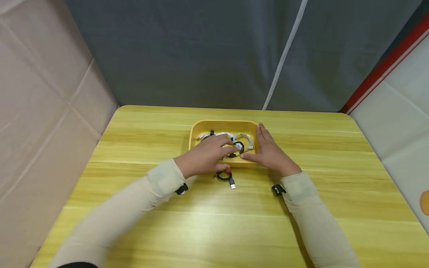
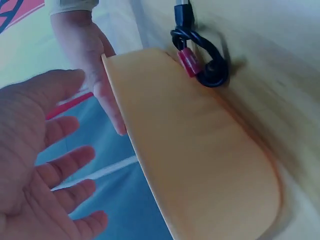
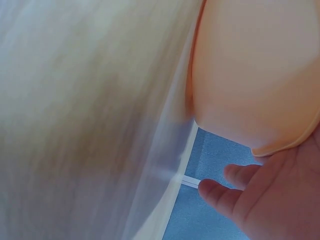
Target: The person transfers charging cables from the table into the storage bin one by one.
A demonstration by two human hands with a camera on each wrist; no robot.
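Cream sleeves cover both forearms reaching over a yellow wooden surface (image 1: pixel 301 223). The left hand (image 1: pixel 205 156) hovers with fingers spread and relaxed above a shallow yellow plastic tray (image 1: pixel 201 128), holding nothing. The right hand (image 1: pixel 269 150) lies flat with straight fingers against the tray's right wall. Inside the tray sit coiled white cables (image 1: pixel 244 138) and a coiled black cable (image 1: pixel 238 146). Just in front of the tray, on the surface, lies a small black cable with a red band and a USB plug (image 1: pixel 228 176). Grey fabric (image 1: pixel 201 52) hangs behind.
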